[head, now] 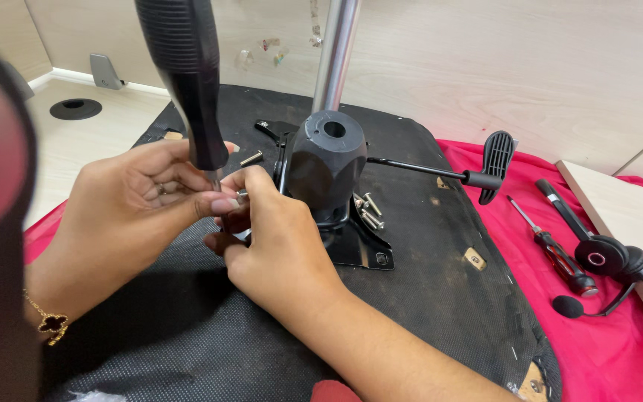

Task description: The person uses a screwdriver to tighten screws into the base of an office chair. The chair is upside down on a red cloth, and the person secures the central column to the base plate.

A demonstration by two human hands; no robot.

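Note:
A screwdriver with a ribbed black handle (187, 74) stands upright over the black underside of a chair seat (426, 246). My left hand (128, 216) pinches it just below the handle. My right hand (277, 238) meets it there, fingertips closed on a small silver screw (241, 196) at the tool's tip. Both hands sit just left of the black tilt mechanism (327, 160) on its metal plate (362, 253). The tip itself is hidden by my fingers.
Loose silver bolts (370, 208) lie on the plate, one more bolt (251, 158) behind my hands. A lever with a paddle handle (496, 160) sticks out right. A red-handled screwdriver (556, 249) and a headset (604, 257) lie on a red cloth (604, 342). A chrome pole (335, 52) rises behind.

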